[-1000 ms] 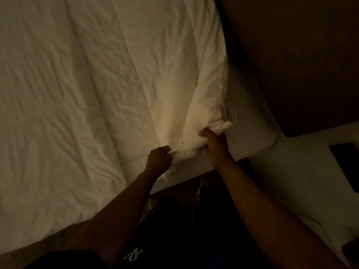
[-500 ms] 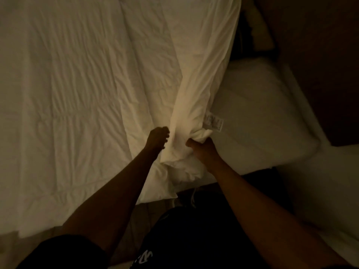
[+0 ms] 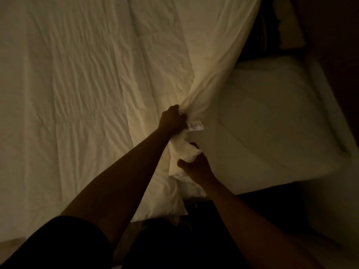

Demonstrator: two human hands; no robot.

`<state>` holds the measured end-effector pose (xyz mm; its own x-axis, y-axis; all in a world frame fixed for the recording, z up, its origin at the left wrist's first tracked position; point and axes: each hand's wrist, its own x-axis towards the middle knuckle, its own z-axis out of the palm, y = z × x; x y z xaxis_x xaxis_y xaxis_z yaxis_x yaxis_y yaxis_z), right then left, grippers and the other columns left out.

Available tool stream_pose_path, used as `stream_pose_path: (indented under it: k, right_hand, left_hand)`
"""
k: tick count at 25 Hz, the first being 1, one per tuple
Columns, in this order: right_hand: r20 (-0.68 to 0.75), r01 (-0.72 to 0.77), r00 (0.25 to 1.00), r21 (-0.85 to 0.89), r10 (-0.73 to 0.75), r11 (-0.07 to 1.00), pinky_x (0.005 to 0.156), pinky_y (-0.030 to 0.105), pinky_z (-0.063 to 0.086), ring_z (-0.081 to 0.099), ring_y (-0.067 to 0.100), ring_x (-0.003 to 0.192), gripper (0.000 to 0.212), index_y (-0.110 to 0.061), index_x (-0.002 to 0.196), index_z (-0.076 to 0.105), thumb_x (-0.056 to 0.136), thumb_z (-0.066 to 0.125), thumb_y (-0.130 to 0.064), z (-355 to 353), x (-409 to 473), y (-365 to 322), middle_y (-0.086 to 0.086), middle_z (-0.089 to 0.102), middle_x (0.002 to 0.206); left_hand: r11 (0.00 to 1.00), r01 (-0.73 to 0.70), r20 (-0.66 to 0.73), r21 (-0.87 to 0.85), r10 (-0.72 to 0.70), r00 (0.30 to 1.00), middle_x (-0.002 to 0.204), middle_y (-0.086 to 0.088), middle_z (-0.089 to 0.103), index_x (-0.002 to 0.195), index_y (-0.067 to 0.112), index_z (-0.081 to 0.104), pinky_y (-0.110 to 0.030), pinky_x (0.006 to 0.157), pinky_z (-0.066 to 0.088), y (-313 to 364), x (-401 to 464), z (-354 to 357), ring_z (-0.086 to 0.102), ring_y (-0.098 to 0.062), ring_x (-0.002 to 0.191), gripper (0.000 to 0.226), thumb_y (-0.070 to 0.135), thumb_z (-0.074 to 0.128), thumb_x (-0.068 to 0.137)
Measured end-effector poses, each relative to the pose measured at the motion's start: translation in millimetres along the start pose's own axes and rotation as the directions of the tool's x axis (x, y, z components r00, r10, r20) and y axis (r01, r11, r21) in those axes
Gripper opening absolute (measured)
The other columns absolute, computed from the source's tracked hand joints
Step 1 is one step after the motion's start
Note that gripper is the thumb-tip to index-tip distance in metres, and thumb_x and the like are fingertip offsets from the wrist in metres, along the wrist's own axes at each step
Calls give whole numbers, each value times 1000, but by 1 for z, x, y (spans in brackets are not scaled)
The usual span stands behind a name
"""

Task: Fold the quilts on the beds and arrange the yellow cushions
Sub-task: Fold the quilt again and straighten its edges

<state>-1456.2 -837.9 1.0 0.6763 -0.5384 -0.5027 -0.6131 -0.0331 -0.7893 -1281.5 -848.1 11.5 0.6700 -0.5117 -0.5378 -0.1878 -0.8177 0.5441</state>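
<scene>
The white quilt lies spread across the bed, its gathered edge running up and away from the left hand, whose fingers are closed around it. The right hand, nearer the body, pinches the bunched corner. Bare mattress lies open rightward.

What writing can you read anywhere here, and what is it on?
Care tag sewn on the white quilt, just beside the left hand: it carries printed marks, but they are too small and blurred to read.
Nothing else in this dim view shows any word, number or sign, on the mattress or anywhere else.
</scene>
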Motion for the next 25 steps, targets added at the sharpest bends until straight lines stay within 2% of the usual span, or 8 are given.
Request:
stream_pose_path:
  k: [3,6,8,10,13,15,19,25]
  right_hand:
    - [-7,-16,1000,79,17,997,81,-6,35,52,-1,104,72,-16,138,46,73,77,-9,18,-2,-16,-14,52,120]
    - [39,41,998,89,-45,995,103,26,46,56,6,116,76,-26,135,51,63,73,-19,55,-13,-48,-8,60,127]
    - [60,96,993,78,-101,992,103,35,47,59,13,116,72,-22,131,57,59,69,-23,86,-24,-71,-2,64,124]
    - [42,131,990,38,-132,991,98,29,49,62,15,110,67,-13,125,61,59,68,-25,118,-41,-96,3,67,118]
    - [116,174,979,-56,-166,983,86,7,43,60,13,105,60,-8,125,59,68,75,-16,173,-71,-133,4,66,116]
    - [222,206,958,-93,-182,974,88,12,44,60,14,108,61,-12,131,56,73,76,-15,209,-89,-152,3,65,119]
    - [434,314,872,-138,-228,939,94,17,41,57,14,118,66,-18,140,48,80,75,-21,272,-108,-169,3,60,132]
    - [597,433,749,-114,-287,894,96,21,44,59,18,118,69,-18,142,44,79,73,-24,332,-122,-178,5,61,132]
  left_hand:
    - [982,85,-40,-170,-93,995,118,-12,66,122,13,61,-47,95,53,-51,3,-36,64,-31,106,42,33,57,85]
    - [908,76,-72,-411,-115,991,100,-7,70,108,13,65,-39,84,57,-103,-23,-76,67,-27,96,21,15,61,87]
    - [819,72,-52,-569,-124,991,95,-10,70,105,7,66,-35,76,56,-140,-47,-103,69,-29,94,17,5,60,89]
    - [707,129,23,-696,-158,987,103,-20,69,114,0,66,-38,73,56,-177,-69,-129,67,-36,97,25,1,60,90]
    - [570,187,100,-800,-180,979,110,-23,67,121,-1,63,-37,72,55,-240,-105,-171,66,-36,97,28,3,56,94]
    - [520,172,91,-837,-179,980,106,-20,69,117,0,65,-33,70,57,-280,-133,-196,68,-32,92,25,2,57,94]
    - [513,152,36,-845,-230,973,86,-11,73,97,9,71,-28,65,59,-345,-183,-232,72,-23,77,19,-2,55,93]
    - [569,121,-85,-813,-321,943,79,-10,72,102,5,69,-24,57,57,-391,-221,-268,72,-17,68,14,5,56,97]
